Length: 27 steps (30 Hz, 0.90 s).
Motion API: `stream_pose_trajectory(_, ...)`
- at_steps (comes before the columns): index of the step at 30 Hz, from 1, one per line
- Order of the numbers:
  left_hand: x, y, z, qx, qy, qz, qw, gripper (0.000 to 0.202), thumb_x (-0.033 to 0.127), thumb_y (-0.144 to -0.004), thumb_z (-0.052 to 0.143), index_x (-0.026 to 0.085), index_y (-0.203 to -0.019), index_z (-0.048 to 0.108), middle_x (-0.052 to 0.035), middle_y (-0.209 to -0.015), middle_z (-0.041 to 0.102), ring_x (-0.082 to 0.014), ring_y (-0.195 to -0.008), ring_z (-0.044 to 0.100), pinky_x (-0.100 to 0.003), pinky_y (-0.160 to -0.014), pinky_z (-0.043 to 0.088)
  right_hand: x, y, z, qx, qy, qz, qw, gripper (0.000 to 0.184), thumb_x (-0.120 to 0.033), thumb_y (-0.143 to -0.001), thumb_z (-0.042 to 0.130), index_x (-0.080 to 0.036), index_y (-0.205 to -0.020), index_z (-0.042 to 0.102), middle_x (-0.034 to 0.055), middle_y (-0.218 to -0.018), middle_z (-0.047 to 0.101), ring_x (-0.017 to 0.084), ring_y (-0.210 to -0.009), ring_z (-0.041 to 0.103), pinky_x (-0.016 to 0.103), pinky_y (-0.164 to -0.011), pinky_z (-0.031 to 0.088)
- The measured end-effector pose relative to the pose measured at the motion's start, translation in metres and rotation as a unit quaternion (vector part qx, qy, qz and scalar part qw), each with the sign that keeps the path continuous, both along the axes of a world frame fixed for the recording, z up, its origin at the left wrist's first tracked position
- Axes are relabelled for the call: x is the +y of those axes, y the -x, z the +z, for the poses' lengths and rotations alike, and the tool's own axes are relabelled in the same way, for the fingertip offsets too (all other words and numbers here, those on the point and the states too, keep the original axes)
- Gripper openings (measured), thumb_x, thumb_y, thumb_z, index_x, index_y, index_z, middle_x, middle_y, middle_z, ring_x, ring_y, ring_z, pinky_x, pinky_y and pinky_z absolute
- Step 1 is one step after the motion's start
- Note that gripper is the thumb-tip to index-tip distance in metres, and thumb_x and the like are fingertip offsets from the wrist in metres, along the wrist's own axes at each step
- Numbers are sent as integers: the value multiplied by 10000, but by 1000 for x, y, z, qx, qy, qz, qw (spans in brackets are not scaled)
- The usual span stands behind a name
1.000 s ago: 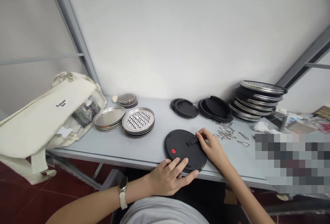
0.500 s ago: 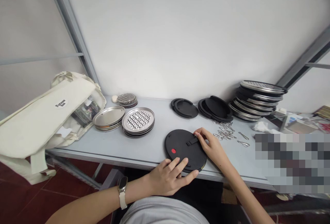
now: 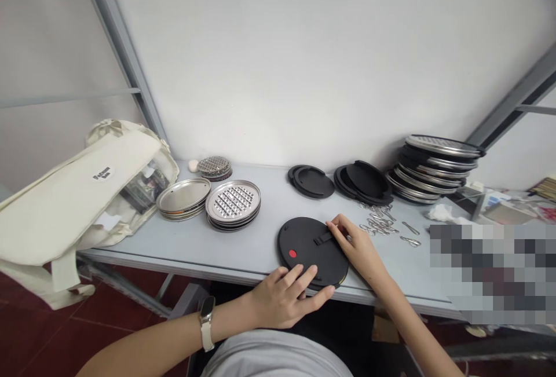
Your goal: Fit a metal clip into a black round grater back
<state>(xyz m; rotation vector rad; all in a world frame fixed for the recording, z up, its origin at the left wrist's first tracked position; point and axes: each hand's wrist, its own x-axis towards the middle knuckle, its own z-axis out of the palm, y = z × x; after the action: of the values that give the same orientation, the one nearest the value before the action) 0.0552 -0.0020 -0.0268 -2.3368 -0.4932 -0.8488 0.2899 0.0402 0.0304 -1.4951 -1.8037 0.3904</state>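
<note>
I've got my left hand (image 3: 282, 299) lying open and flat on the near edge of a black round disc (image 3: 313, 254), which sits on the table (image 3: 256, 255) at lower centre. My right hand's fingertips (image 3: 332, 226) touch its far edge beside a small black strap (image 3: 324, 238); I can't tell if they're pinching anything. Upper right, a tall stack of grater plates (image 3: 434, 171) looks finished, while separate black discs (image 3: 311, 183), steel graters (image 3: 233, 203) and loose steel clips (image 3: 377, 223) remain.

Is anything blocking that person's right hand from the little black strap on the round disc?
Nothing visible does. The right hand rests with its fingertips right at the end of the black strap on the round black disc, and no object sits between them.
</note>
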Motion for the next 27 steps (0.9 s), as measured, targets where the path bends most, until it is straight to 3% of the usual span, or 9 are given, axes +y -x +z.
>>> stream_pose_trajectory(12, 0, 0, -1, 4, 2, 1, 1000, 579, 339, -872, 618, 307, -1429, 463, -90, -1376, 518, -246, -1172, 458, -299, -885, 391, 2, 0, -3, -20, -2, -16, 1000, 336, -533, -949, 395, -253, -769, 440, -47, -548, 487, 157, -500, 490, 273, -547, 394)
stream_pose_trajectory(27, 0, 0, -1, 12, 5, 7, 1000, 582, 370, -885, 613, 319, -1439, 445, -88, -1389, 506, -247, -1180, 454, -303, -893, 384, 1, 0, -5, -27, 2, -35, 999, 347, -550, -952, 372, -259, -774, 434, -25, -571, 545, 177, -506, 529, 284, -557, 402)
